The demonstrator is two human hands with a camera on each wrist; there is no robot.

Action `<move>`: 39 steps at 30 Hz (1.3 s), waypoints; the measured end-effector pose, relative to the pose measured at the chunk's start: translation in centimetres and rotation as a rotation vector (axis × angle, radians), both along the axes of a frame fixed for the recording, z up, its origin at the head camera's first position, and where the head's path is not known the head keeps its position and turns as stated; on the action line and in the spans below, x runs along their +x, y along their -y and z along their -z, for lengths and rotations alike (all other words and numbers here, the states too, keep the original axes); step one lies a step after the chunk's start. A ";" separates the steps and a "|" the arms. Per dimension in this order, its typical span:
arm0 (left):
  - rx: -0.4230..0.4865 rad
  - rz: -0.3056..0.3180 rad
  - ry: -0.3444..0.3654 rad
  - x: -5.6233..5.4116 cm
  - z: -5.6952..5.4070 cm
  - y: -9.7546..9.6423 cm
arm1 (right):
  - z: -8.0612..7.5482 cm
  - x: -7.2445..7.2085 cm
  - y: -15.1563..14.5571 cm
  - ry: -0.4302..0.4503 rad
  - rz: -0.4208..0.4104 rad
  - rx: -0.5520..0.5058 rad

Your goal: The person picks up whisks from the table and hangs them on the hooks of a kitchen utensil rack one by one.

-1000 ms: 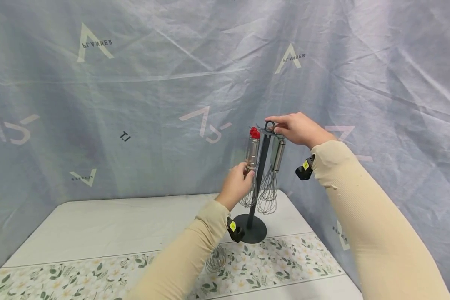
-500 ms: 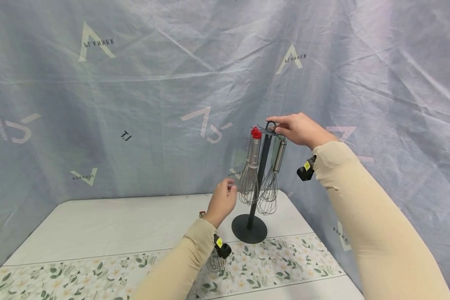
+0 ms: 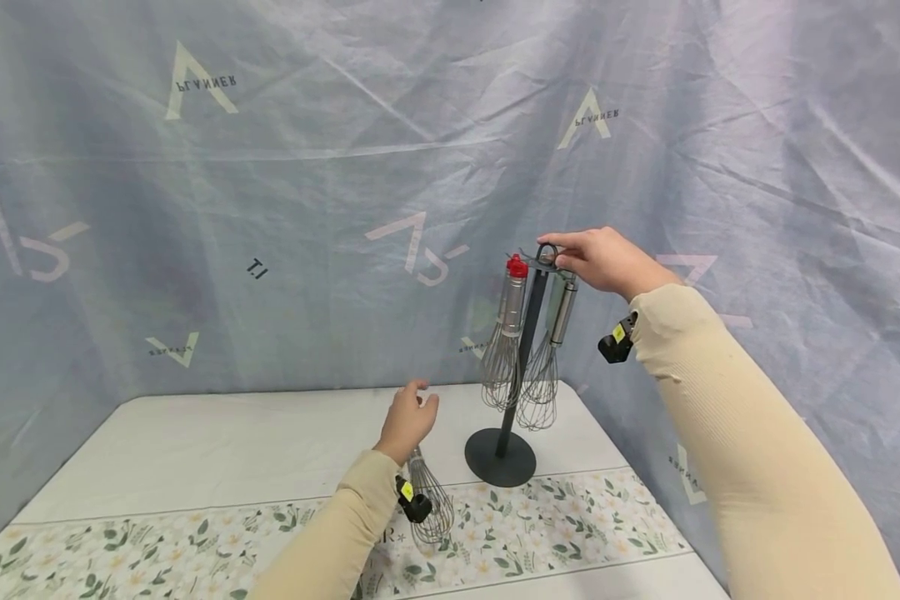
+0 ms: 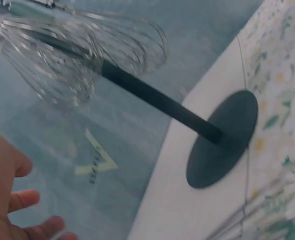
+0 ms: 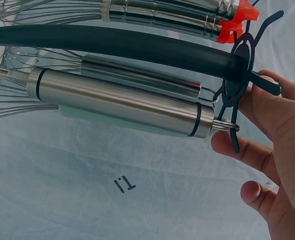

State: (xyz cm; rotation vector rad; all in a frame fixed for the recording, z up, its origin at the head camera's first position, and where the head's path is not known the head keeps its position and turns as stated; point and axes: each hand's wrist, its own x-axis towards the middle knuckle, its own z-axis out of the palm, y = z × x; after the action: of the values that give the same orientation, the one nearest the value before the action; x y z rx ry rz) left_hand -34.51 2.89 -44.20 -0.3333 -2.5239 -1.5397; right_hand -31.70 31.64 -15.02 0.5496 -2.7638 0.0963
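My right hand (image 3: 603, 260) grips the top loop of a dark metal whisk stand (image 3: 529, 333), fingers around its hooked head in the right wrist view. From the hooks hang whisks with red-capped handles (image 5: 172, 17) on one side. On the other side hang whisks with plain steel handles (image 5: 122, 97). My left hand (image 3: 407, 421) is empty, fingers loosely bent, to the left of the stand. Below it in the head view a loose whisk (image 3: 430, 504) lies on the table, its handle mostly hidden by the hand; its wires show blurred in the left wrist view.
The stand's round base (image 3: 480, 458) sits on a white table (image 3: 255, 442) with a flowered band (image 3: 570, 521) across it. A grey-blue printed cloth (image 3: 307, 208) hangs behind and at the right.
My left hand has let go of the red-capped whisk and moved left and down toward the loose whisk. My right hand stays at the stand's top.
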 end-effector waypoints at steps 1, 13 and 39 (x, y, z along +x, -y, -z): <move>-0.019 0.003 0.023 0.0 0.4 0.2 | 0.0 0.0 -0.1 -0.001 0.001 0.000; -0.100 0.021 0.222 -1.1 5.4 1.4 | -0.1 0.0 0.0 0.023 0.024 0.009; -0.007 0.057 0.385 -1.0 6.9 2.2 | -0.5 0.2 0.6 0.025 0.083 0.051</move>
State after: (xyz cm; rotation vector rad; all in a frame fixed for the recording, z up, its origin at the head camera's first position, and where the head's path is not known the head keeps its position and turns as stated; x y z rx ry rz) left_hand -35.53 0.65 -51.12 -0.1181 -2.8252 -1.7634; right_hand -31.50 31.08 -14.50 0.4490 -2.8162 0.0132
